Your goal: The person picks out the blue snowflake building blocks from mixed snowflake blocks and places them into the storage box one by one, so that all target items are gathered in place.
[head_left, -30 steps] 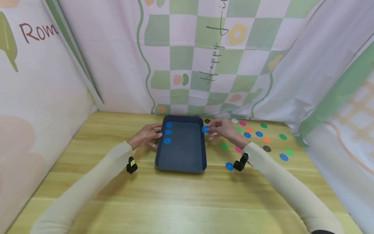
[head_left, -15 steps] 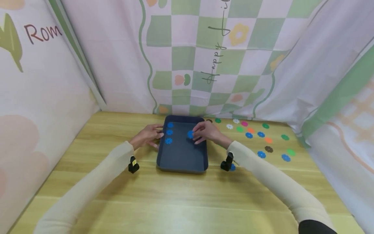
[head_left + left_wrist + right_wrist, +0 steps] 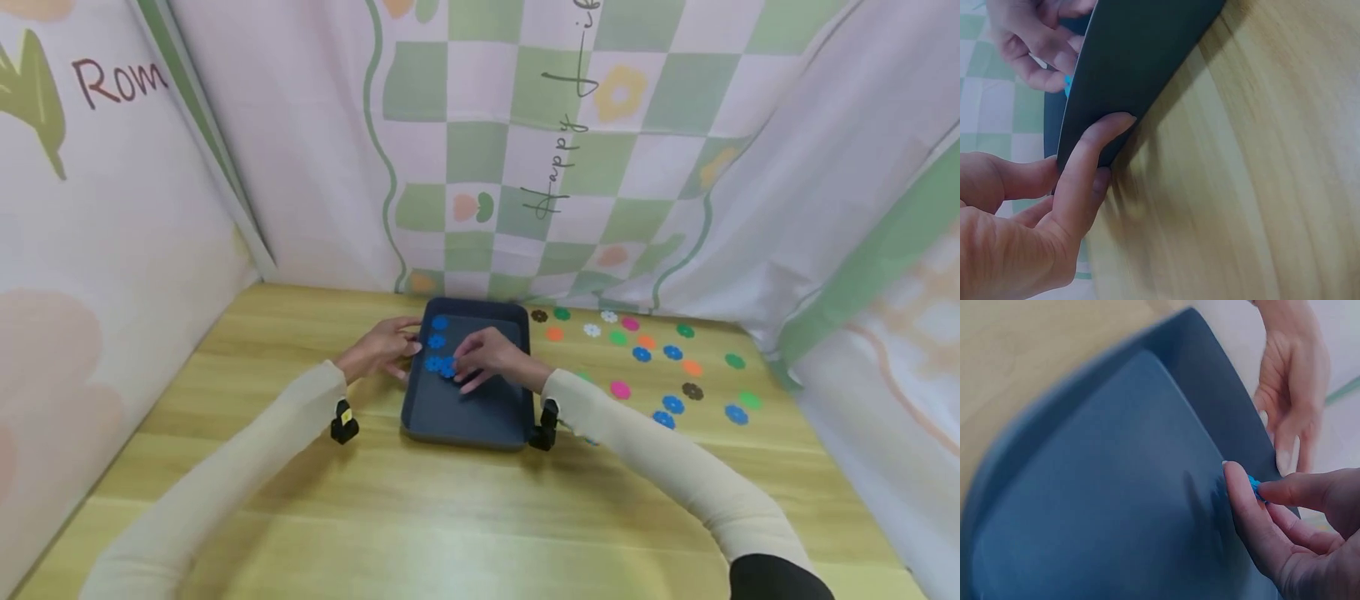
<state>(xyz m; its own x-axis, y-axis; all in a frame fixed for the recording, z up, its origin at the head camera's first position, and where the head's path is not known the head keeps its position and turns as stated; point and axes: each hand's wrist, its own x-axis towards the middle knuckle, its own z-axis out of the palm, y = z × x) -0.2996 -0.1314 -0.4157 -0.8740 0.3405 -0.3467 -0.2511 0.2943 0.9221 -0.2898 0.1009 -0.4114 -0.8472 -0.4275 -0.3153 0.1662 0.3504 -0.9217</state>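
Observation:
A dark grey rectangular tray [image 3: 468, 417] lies on the wooden table. My left hand [image 3: 382, 346] grips its left wall, thumb at the rim and fingers against the outer side [image 3: 1141, 56]. Over the tray, my right hand [image 3: 491, 357] pinches a blue flower-shaped disc [image 3: 447, 367] between thumb and finger; the right wrist view shows only a sliver of this disc [image 3: 1255, 486]. Along the tray's left side lie three more blue flower discs, the top one [image 3: 440, 322], the middle one [image 3: 436, 342] and the lowest one [image 3: 433, 364]. The held disc is close beside the lowest.
Right of the tray, loose flower discs in several colours lie scattered on the table [image 3: 465, 517], among them a blue one [image 3: 737, 414], a pink one [image 3: 620, 390] and a brown one [image 3: 692, 391]. A patterned curtain [image 3: 517, 150] hangs behind the table.
My right hand has carried the blue flower disc leftward from beyond the tray's right rim to the lowest disc on the left side. My left hand has kept its place at the tray.

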